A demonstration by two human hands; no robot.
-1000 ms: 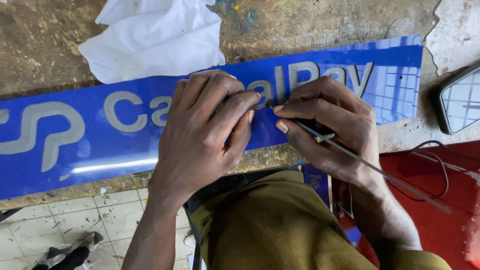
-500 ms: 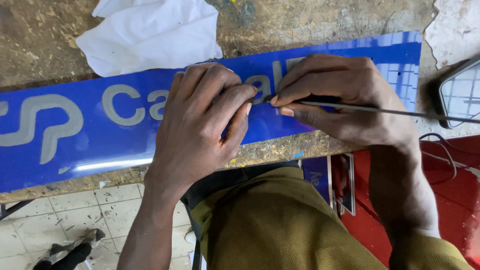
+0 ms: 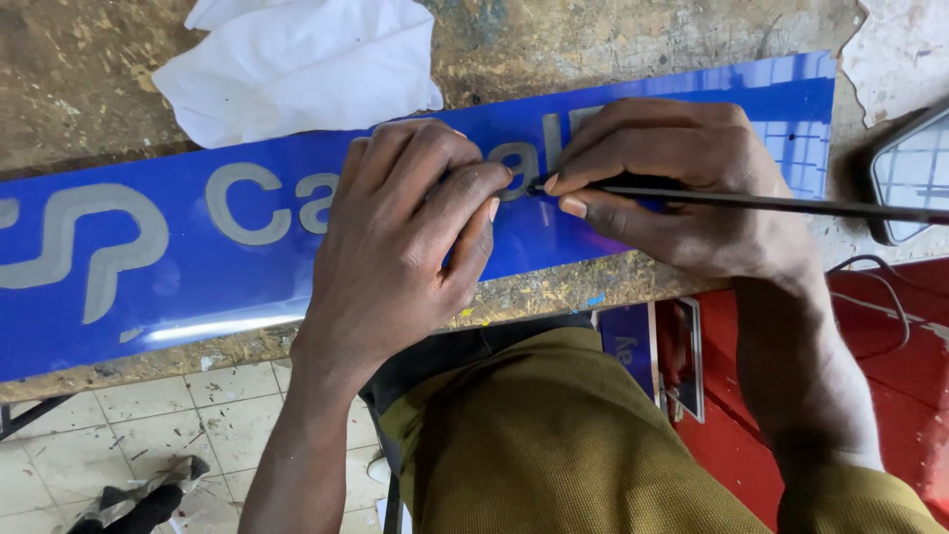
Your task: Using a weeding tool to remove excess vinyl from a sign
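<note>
The right hand (image 3: 682, 183) pinches a thin dark metal tool (image 3: 791, 204) between thumb and fingers, its tip at the grey lettering. The left hand (image 3: 405, 237) lies curled, fingers pressed down just beside that tip on the long glossy blue plastic sign panel (image 3: 198, 287). The panel lies across a worn wooden surface (image 3: 79, 79), with a crumpled white cloth (image 3: 297, 69) touching its far edge.

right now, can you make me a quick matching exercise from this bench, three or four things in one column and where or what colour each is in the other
Things:
1. left hand
2. right hand
3. white cloth
4. sign panel

Descriptions:
A. crumpled on the bench beyond the panel
B. glossy blue with grey letters
C. grips a thin dark tool
D. pressed flat on the panel, holding nothing

Pairs: 1-D, 2-C, 3-A, 4-B
</note>
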